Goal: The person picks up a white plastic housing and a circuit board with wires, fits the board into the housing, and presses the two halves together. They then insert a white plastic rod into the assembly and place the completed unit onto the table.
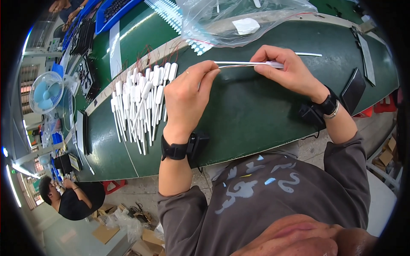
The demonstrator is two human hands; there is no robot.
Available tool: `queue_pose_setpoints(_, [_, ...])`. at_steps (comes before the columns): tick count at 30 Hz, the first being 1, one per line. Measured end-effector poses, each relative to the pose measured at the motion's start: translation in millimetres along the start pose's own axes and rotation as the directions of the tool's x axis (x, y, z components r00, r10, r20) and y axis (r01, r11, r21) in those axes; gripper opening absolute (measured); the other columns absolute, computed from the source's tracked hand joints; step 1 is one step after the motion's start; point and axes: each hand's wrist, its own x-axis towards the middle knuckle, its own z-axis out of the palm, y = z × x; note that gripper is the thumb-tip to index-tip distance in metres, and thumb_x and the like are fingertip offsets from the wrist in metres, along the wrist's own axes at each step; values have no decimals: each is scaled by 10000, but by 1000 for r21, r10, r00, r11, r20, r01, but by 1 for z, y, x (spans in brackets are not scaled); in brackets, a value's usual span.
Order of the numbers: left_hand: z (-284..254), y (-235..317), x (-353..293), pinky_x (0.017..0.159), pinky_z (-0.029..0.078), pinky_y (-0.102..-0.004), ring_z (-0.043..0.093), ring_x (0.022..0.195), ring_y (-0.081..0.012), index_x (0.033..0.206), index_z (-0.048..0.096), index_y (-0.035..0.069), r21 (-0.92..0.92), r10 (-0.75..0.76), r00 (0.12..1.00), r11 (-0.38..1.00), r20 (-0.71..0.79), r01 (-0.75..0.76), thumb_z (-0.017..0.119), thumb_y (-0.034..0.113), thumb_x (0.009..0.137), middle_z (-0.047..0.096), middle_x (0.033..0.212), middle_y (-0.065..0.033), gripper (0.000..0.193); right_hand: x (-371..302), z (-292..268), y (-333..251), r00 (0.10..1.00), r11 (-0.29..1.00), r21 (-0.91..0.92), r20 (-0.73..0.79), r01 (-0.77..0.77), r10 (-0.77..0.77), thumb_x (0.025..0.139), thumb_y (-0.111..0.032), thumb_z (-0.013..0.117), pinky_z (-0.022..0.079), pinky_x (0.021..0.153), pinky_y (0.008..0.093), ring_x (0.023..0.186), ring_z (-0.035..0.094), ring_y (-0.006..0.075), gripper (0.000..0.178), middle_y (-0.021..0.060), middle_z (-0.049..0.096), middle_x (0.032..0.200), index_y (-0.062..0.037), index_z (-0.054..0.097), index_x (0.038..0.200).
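Observation:
My left hand (186, 96) pinches one end of a thin white stick (235, 63) between thumb and fingertips. Its other end runs to my right hand (287, 70), closed around a wider white piece (274, 65); thin strands stretch beside the stick between the hands. Past my right fingers a white rod (311, 54) shows; whether it belongs to the held piece I cannot tell. Left of my left hand lies a heap of white sticks (141, 98) with thicker heads and thin red wires, on the green table (243, 119).
A clear plastic bag (213, 30) and a dotted sheet (171, 21) lie at the far side. A dark flat device (353, 90) is at the right. A blue bin (112, 17) and a fan (46, 91) stand left. Another person (81, 198) sits at lower left.

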Motion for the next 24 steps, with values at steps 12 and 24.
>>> queue_pose_setpoints(12, [2, 3, 3, 732, 574, -251, 688, 790, -146, 1004, 652, -39, -706, -551, 746, 354, 373, 614, 683, 68, 927, 703, 908, -86, 135, -4, 7, 3, 951, 920, -310, -118, 238, -286, 911, -51, 649, 410, 599, 239, 683, 539, 89, 91, 29, 607, 799, 5, 663, 981])
queue_pose_setpoints(24, [13, -1, 1, 801, 592, -290, 691, 848, -176, 1050, 609, -23, -814, -534, 743, 161, 404, 558, 664, 70, 945, 676, 964, -96, 151, -6, 6, -5, 970, 944, -282, -119, 173, -213, 907, -49, 649, 422, 616, 252, 691, 551, 116, 99, 43, 613, 805, 4, 663, 990])
